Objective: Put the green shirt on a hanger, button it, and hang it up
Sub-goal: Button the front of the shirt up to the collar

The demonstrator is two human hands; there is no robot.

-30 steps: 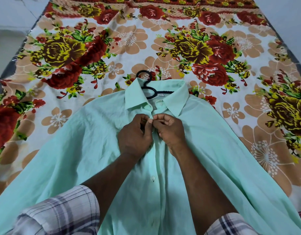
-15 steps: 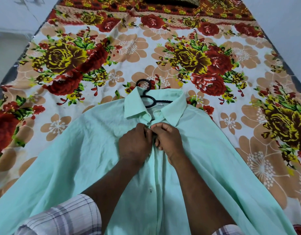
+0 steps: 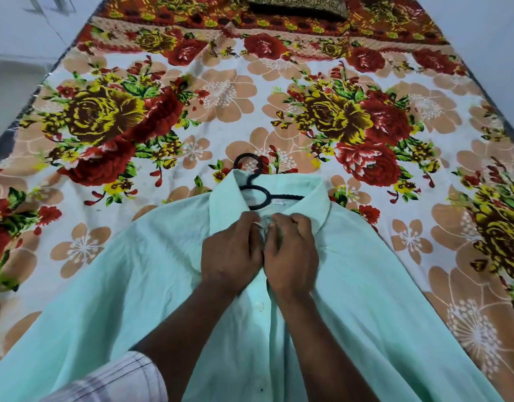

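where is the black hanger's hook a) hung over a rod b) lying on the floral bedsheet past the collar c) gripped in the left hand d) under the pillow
B: the black hanger's hook lies on the floral bedsheet beyond the green shirt's collar; the left hand and right hand pinch the shirt front.

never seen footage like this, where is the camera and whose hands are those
There is no machine here: a person works with bare hands. The picture comes from a wide-angle camera worn on the person's head, looking forward and down, so the arms enter from the bottom. A green shirt lies spread on a flowered bedsheet, with a black hanger inside it, its hook poking out past the collar. The left hand and right hand pinch the shirt front just below the collar, seemingly fastening a button. A dark pillow lies at the far end.
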